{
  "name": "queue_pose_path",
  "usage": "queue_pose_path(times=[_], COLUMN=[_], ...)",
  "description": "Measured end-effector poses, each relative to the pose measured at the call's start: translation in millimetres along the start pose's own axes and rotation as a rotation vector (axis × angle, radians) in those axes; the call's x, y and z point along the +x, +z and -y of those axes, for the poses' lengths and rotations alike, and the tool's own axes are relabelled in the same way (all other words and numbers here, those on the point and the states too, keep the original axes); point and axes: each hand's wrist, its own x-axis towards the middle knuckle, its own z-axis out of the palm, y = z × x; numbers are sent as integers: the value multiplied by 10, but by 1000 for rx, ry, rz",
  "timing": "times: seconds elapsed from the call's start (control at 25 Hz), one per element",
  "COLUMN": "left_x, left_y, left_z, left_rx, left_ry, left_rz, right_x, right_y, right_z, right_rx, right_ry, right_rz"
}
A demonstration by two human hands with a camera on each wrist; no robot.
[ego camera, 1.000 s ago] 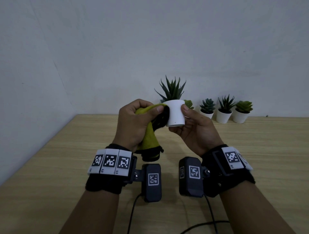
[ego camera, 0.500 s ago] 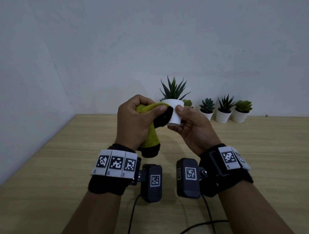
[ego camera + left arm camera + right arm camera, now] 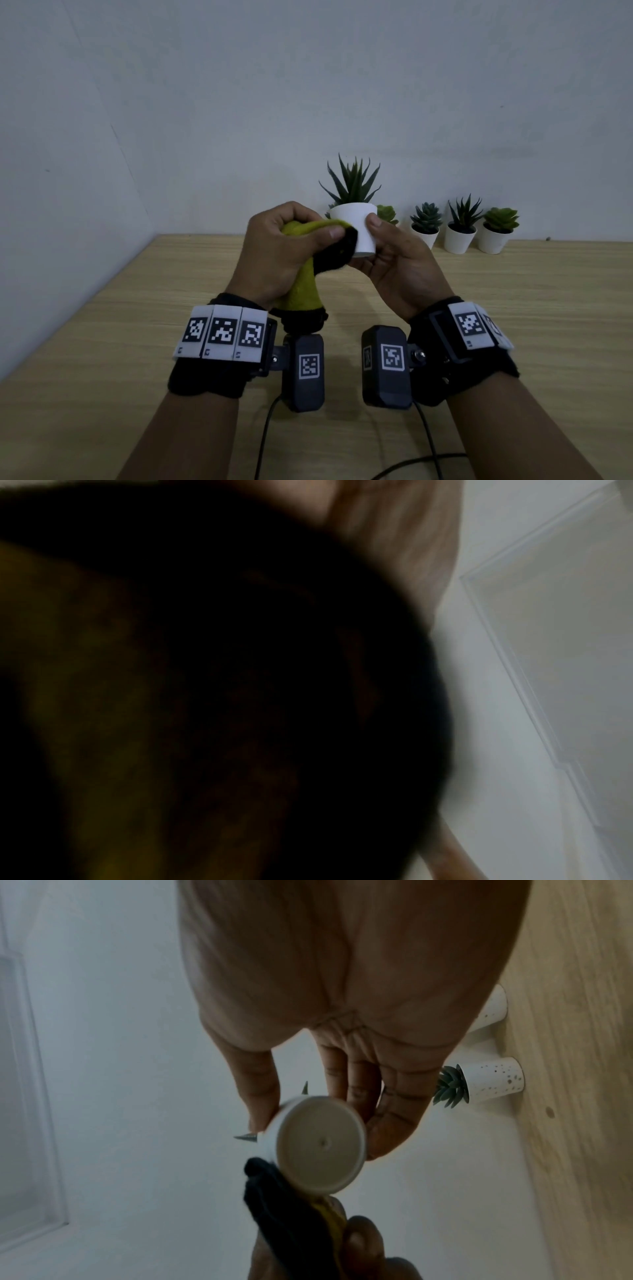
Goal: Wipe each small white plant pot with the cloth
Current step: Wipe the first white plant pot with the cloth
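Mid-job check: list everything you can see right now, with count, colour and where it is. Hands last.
held plant pot: 1, white, spiky green plant, lifted above the table in the right hand
cloth: 1, yellow-green with black edge, bunched in the left hand, against the held pot's side
standing plant pots: 3 plainly seen, white, green plants, in a row on the table by the wall; a fourth shows partly behind the held pot
table: 1, light wood
wall: pale grey
cables: 2, black, on the table's near edge
wrist cameras: 2, black, with markers
left hand: grips cloth
right hand: holds pot
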Motion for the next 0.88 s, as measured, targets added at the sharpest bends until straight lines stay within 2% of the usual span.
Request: queue_pose_path(times=[0.08, 0.2, 0.24, 0.4, 0.64, 0.8, 0.88], left_x=[-19, 13, 17, -19, 3, 29, 24], left_y=[18, -17, -33, -17, -4, -10, -20], left_z=[-6, 5, 8, 22, 22, 39, 28], left_rx=[25, -142, -174, -105, -116, -247, -170], left_ry=[-7, -44, -61, -87, -67, -60, -66], left_rz=[39, -91, -96, 38, -3, -109, -14], right_x=[-2, -12, -12, 2, 16, 3, 2], right_y=[1, 15, 21, 9, 25, 13, 10], right_z=[16, 40, 35, 28, 15, 23, 33], right_rx=[52, 66, 64, 5, -203, -153, -102], right_ry=[10, 19, 18, -7, -34, -7, -4], right_rz=[-14, -2, -2, -37, -19, -1, -18])
